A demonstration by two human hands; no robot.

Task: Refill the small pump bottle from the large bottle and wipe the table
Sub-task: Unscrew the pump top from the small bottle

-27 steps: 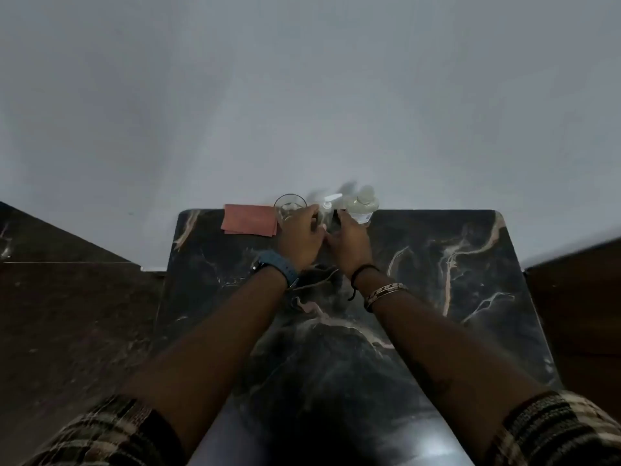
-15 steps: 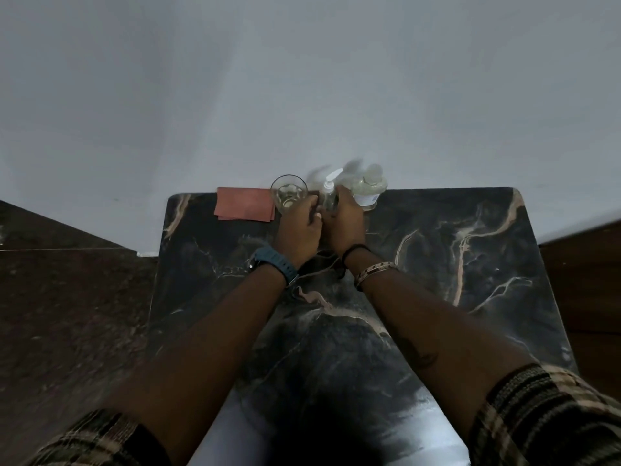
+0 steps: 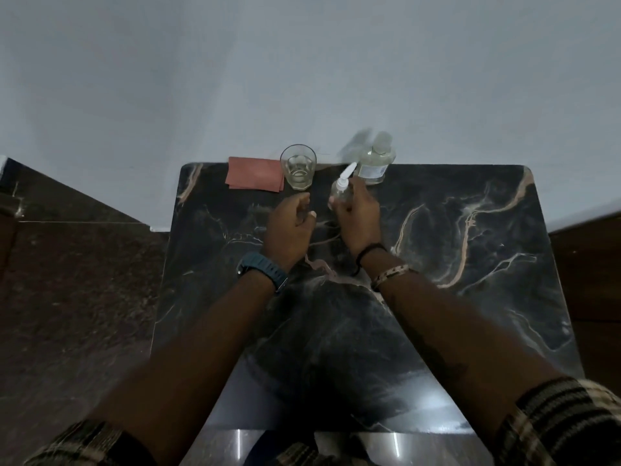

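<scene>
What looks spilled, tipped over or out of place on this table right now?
Nothing stands out. The glass, large bottle and pink cloth sit neatly along the table's far edge; the right hand holds the small pump bottle upright. No spill shows on the dark marble.

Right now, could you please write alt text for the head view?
The right hand holds a small pump bottle on a dark marble table; the left hand is curled beside it. Behind stand a glass, pink cloth and large bottle.
</scene>
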